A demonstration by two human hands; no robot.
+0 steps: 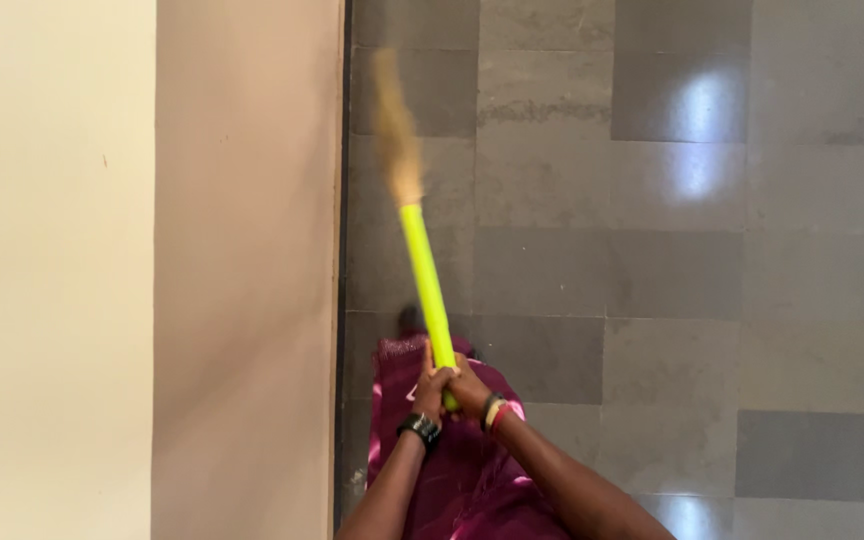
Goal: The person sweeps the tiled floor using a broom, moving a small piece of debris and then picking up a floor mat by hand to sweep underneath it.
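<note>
Broom (pixel 422 270), yellow-green handle: lower end clamped in left hand (pixel 432 388) and right hand (pixel 470 388), fists touching. Straw head (pixel 395 130) well ahead of both hands, blurred, near the beige wall (pixel 242 250). Grey tiled floor (pixel 652 250): glossy, no visible debris; swept portion cannot be judged.

Left hand (pixel 432 388) and right hand (pixel 469 388) clenched together, arms outstretched.
</note>
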